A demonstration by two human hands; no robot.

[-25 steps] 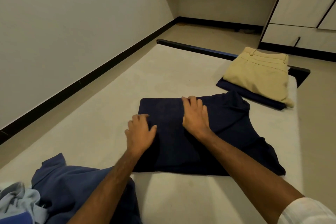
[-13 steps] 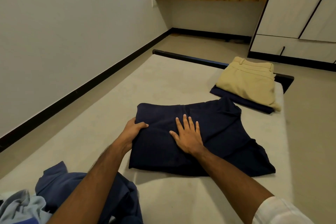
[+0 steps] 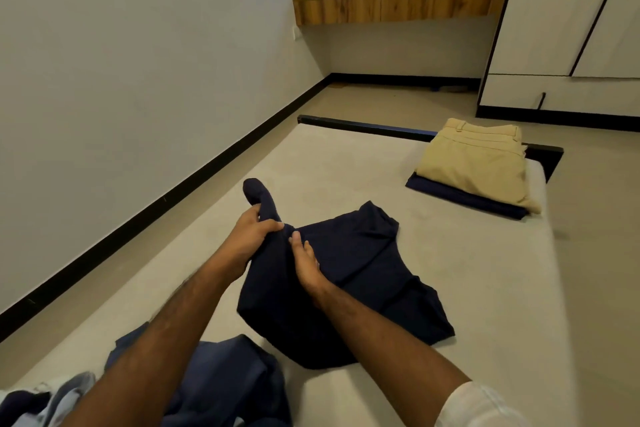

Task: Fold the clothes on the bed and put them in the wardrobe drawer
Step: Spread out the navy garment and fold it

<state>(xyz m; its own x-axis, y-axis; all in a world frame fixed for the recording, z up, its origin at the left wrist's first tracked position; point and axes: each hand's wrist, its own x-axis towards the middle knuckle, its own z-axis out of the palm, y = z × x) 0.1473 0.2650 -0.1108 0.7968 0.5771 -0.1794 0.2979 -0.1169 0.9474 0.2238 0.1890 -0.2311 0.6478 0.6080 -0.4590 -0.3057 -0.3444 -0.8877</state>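
- Left hand (image 3: 252, 231): fingers and thumb clamped on a bunched corner of the navy garment (image 3: 349, 274), lifting it.
- Right hand (image 3: 306, 262): fingers straight and together, pressing the garment's middle.
- The garment lies mid-bed (image 3: 346, 163); no readable label.
- Folded khaki trousers (image 3: 478, 163) sit near the wardrobe drawer (image 3: 568, 95).

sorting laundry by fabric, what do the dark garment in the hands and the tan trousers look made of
Dark navy garment: soft, thin matte cloth, perhaps cotton; it bunches and droops where the left hand grips it. Tan trousers: stiffer matte woven cloth, likely cotton twill; they hold flat, crisp folds, with a stitched waistband.
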